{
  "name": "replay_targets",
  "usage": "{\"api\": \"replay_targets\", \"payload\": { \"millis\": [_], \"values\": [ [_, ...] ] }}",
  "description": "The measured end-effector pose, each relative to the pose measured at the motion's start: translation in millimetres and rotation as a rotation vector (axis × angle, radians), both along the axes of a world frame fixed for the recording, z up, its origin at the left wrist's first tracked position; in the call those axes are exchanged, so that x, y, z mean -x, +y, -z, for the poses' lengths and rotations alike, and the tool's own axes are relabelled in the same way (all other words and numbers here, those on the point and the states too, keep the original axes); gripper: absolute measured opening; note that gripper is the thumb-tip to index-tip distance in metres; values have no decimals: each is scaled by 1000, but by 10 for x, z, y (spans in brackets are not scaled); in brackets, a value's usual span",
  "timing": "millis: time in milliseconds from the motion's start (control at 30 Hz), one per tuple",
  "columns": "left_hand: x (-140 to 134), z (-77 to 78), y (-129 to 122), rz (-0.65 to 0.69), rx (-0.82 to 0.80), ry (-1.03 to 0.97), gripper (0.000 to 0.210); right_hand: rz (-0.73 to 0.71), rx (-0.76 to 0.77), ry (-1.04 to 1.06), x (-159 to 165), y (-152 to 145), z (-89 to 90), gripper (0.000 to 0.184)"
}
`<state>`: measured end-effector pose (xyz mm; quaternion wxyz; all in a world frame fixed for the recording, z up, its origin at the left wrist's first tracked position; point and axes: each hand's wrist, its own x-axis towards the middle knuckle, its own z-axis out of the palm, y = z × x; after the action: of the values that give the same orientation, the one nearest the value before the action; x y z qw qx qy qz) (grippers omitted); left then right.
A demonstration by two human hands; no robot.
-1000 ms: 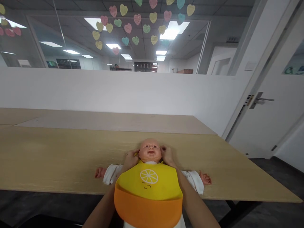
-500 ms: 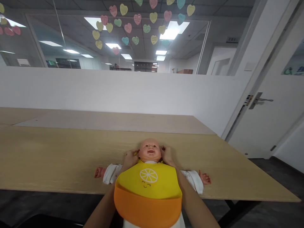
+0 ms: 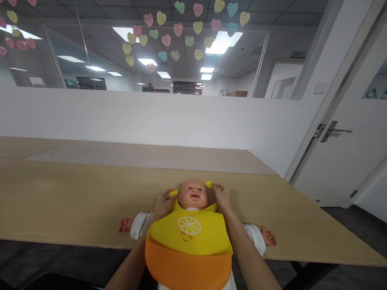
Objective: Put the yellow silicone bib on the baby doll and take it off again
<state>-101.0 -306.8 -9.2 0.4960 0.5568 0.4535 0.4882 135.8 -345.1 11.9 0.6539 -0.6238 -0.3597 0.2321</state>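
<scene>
A baby doll (image 3: 193, 194) in white clothes lies face up on the wooden table, its arms spread to both sides. Over its chest lies a yellow bib (image 3: 208, 228) with a lemon slice and a smiling face, and an orange pocket at the bottom. Left of the doll's head, my left hand (image 3: 163, 202) pinches one neck strap of the bib. On the other side my right hand (image 3: 222, 196) grips the other strap, whose yellow end sticks out past the fingers. Both straps are apart, raised beside the head.
The wooden table (image 3: 75, 201) runs across the view, with its front edge near me. Behind it stands a white wall (image 3: 151, 117) under a window with heart-shaped notes. A white door (image 3: 347, 161) with a metal handle is on the right.
My hands have come out from close beside the doll's neck and moved apart, drawing the strap ends into view. The doll's arm on the right has shifted slightly outward.
</scene>
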Motion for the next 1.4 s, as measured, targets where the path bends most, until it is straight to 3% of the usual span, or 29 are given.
{"api": "replay_targets", "payload": {
  "millis": [167,367,567,767,933,1167,1400],
  "values": [
    [30,-61,-32,-22,-21,-13,62,-26,-77,98,-44,-236,-257,53],
    [169,-321,-162,41,-78,-83,55,-369,-69,3,58,-650,-742,43],
    [310,-716,-505,92,-249,-26,34,-740,-146,-269,541,-921,-1123,26],
    [327,-883,-855,211,-385,88,23,-803,-164,-542,915,-940,-1133,6],
    [356,-863,-952,112,-538,228,20,-795,-146,-538,965,-1005,-1060,2],
    [388,-918,-1103,49,-779,382,24,-733,-214,-593,994,-1153,-1114,5],
    [440,-871,-1183,-11,-802,424,26,-705,-290,-567,1066,-1267,-1137,3]
  ]
}}
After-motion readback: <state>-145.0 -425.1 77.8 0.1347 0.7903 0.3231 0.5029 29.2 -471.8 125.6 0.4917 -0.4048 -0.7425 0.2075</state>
